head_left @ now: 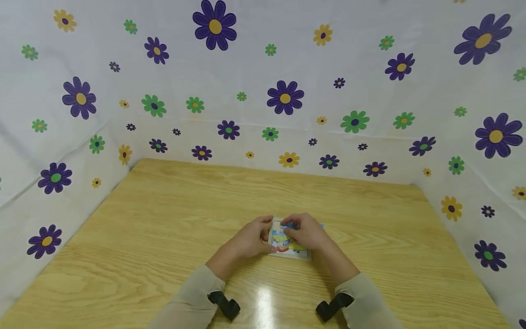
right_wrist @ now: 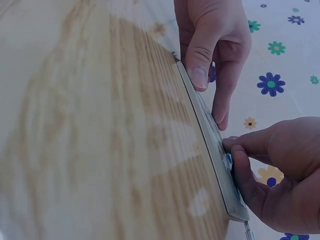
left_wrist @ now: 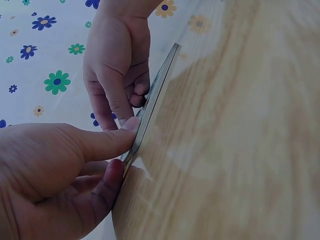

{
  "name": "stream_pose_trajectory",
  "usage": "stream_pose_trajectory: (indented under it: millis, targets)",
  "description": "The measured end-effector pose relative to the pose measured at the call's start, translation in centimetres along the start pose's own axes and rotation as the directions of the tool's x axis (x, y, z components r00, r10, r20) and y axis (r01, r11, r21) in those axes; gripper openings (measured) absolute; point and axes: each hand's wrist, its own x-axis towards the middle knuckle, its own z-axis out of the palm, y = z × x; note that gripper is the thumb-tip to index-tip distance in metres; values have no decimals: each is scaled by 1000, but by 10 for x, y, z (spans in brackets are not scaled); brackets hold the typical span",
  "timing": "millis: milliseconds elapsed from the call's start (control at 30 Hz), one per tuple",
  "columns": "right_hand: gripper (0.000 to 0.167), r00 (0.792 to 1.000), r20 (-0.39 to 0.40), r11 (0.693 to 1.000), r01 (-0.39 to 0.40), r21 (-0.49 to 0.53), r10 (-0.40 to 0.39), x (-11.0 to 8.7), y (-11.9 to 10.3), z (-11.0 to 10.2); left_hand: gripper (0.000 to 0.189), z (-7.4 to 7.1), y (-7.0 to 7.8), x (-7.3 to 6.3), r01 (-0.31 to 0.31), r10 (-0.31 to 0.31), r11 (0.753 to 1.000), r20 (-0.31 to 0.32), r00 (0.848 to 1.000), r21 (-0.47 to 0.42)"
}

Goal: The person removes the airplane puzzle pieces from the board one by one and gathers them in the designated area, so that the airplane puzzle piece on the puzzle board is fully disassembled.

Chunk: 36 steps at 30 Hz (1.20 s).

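A small, flat picture puzzle board (head_left: 302, 257) with a pale frame lies on the wooden table, printed in yellow, blue and red. My left hand (head_left: 251, 237) holds its left side, the thumb at the near left corner and the fingers towards the far edge. Over the board's right half, my right hand (head_left: 307, 232) has thumb and forefinger brought together on a small blue puzzle piece (right_wrist: 229, 157) at the board's surface. The fingers hide most of that piece. From the left wrist view, the board (left_wrist: 155, 100) appears edge-on between both hands.
The wooden table (head_left: 185, 196) extends around the board on every side. White cloth (head_left: 246, 68) with printed flowers rises at the back and both sides. A bit of blue (head_left: 322, 225) shows past the right hand at the board's far right. Black straps (head_left: 223, 305) circle the sleeves.
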Motion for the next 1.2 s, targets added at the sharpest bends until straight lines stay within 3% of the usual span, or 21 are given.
stream_pose_trajectory:
  millis: [200,300,433,667,933,1200]
  targets:
    - [16,999,-33,999,10,41,-9,1,-2,-1,76,-1,0,2,0,-1,1000,-20,1000,-16]
    - [22,1000,-27,998,-11,60,12,0,-3,-5,75,-1,0,2,2,-2,1000,-16,1000,-25]
    - [32,998,-12,988,-58,145,61,-2,0,-11,75,-1,1,2,1,-2,1000,-11,1000,-27]
    - [24,996,27,957,-91,275,87,-1,15,-32,78,-1,2,2,-7,7,999,-11,1000,-32]
    - [29,995,39,955,-95,282,87,-7,29,-57,78,-2,1,4,-16,16,1000,2,1000,-22]
    - [32,990,28,955,-140,260,137,-12,44,-75,79,1,-3,1,-5,5,999,3,1000,-35]
